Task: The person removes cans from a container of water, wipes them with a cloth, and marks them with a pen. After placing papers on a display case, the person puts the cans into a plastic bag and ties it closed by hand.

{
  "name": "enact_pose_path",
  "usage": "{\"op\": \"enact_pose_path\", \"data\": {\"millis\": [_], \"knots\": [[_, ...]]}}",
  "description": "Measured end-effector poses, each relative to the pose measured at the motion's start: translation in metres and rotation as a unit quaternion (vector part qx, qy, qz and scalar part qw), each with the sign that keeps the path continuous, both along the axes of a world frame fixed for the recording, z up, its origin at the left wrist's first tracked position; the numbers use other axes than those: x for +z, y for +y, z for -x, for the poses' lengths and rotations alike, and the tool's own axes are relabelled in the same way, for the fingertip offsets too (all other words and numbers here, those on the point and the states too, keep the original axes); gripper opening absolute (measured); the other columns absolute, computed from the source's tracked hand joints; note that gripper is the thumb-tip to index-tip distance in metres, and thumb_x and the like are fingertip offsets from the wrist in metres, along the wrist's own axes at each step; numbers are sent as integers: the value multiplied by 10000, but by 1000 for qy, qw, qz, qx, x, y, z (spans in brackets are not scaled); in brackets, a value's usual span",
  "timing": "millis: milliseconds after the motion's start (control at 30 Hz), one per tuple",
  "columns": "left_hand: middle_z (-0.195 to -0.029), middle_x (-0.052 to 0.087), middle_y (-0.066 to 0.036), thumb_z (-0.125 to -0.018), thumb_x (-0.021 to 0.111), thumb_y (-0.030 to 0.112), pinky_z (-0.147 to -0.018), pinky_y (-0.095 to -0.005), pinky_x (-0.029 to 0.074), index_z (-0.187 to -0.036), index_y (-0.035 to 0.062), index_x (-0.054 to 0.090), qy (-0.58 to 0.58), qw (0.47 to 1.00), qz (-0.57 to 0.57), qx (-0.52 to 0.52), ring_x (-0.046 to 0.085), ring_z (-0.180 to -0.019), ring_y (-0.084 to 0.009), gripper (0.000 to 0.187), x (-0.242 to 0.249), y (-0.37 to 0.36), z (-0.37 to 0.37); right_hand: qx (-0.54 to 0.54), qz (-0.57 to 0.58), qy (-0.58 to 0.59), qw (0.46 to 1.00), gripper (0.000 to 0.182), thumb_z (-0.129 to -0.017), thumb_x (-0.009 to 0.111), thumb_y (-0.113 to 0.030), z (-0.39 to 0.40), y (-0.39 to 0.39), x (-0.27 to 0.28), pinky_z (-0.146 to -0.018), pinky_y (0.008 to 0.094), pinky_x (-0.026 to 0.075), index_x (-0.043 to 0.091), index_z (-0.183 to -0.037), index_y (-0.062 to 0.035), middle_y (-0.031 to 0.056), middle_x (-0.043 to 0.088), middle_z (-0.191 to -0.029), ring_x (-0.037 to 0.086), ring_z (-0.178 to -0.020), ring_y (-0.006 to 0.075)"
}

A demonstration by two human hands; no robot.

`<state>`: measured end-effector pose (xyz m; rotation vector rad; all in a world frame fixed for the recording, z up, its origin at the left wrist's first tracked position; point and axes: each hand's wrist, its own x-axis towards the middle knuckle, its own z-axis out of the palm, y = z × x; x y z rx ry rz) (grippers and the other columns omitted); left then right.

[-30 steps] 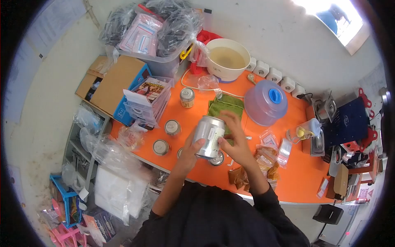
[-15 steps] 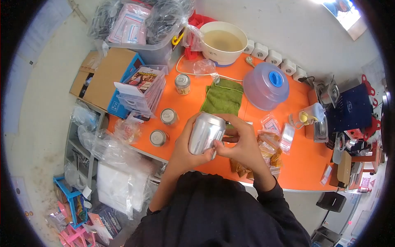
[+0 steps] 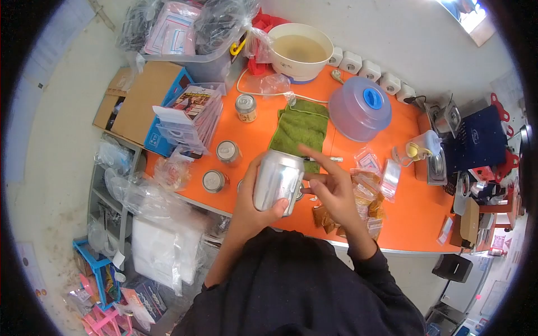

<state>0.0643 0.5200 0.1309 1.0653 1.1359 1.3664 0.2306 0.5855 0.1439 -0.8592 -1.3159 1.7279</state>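
Observation:
My left hand (image 3: 250,206) is wrapped round a plain silver drink can (image 3: 278,180), which tilts slightly above the table's front edge. Just right of the can, my right hand (image 3: 335,197) has its fingers apart and grips nothing. Three upright cans stand to the left: one labelled can (image 3: 246,108) farther back, a second can (image 3: 227,152) and a third can (image 3: 214,181) nearer the edge. Parts of other round metal items show behind my hands, mostly hidden. Beyond the silver can lies a green cloth (image 3: 302,127).
On the orange table (image 3: 414,224) are a water-filled basin (image 3: 302,61), a translucent purple dome lid (image 3: 360,112) and bags of brown contents (image 3: 367,193). A row of sockets (image 3: 370,70) lines the wall. Boxes (image 3: 143,106) and plastic cases (image 3: 196,126) crowd the left.
My right hand has let go of the silver can and moved a little to the right, its fingers spreading. The can stays in my left hand.

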Motion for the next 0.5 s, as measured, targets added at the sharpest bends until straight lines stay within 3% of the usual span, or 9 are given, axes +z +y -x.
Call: {"op": "enact_pose_path", "data": {"millis": [33, 100, 267, 333, 367, 433, 500], "knots": [[-1183, 484, -163, -683, 653, 185, -912, -344, 428, -1347, -9, 293, 9, 999, -25, 24, 511, -1086, -228, 780, 3, 1, -1, -1, 0, 0, 1000, 511, -771, 626, -27, 1, -6, 3, -772, 306, 546, 484, -1261, 6, 142, 546, -1220, 623, -996, 215], [-1195, 469, -168, -682, 643, 154, -916, -347, 427, -1357, -12, 267, 22, 999, -37, 31, 503, -1099, -233, 790, 7, 2, -3, -5, -155, -114, 981, 571, -765, 673, -36, 1, -16, 7, -768, 304, 553, 448, -1286, 13, 147, 525, -1254, 603, -1046, 232], [-1220, 434, -175, -669, 627, 80, -921, -358, 427, -1376, -16, 211, 27, 996, -65, 52, 494, -1113, -250, 826, 6, 0, -5, -95, -179, -131, 970, 364, -767, 699, -26, 13, -28, 5, -766, 309, 560, 597, -1115, 2, 139, 596, -1157, 622, -1004, 211], [-1227, 431, -181, -670, 631, 83, -925, -365, 423, -1385, -16, 184, 75, 991, -90, 58, 494, -1111, -257, 850, 4, -1, -6, -131, -220, -134, 957, 242, -755, 709, -23, 13, -29, 1, -733, 299, 566, 653, -989, 1, 137, 647, -1041, 655, -916, 203], [-1227, 431, -181, -670, 631, 83, -925, -365, 423, -1385, -16, 184, 75, 991, -90, 58, 494, -1111, -257, 850, 5, -2, -7, -131, -220, -134, 957, 242, -755, 709, -23, 13, -31, 1, -733, 299, 566, 653, -989, 1, 137, 647, -1041, 655, -916, 203], [-1266, 400, -190, -729, 605, 100, -961, -375, 387, -1394, -15, 163, 138, 982, -99, 86, 459, -1153, -266, 807, 6, -5, -12, -165, -350, -208, 898, 206, -745, 701, -3, 15, -35, -1, -680, 281, 566, 658, -946, 9, 137, 663, -969, 670, -821, 203], [-1287, 381, -195, -767, 575, 98, -982, -378, 363, -1397, -17, 153, 110, 985, -92, 100, 434, -1177, -272, 767, 6, -9, -17, -171, -337, -216, 900, 198, -746, 688, 24, 18, -39, 2, -674, 277, 569, 657, -941, 18, 133, 664, -934, 666, -803, 189]]}}
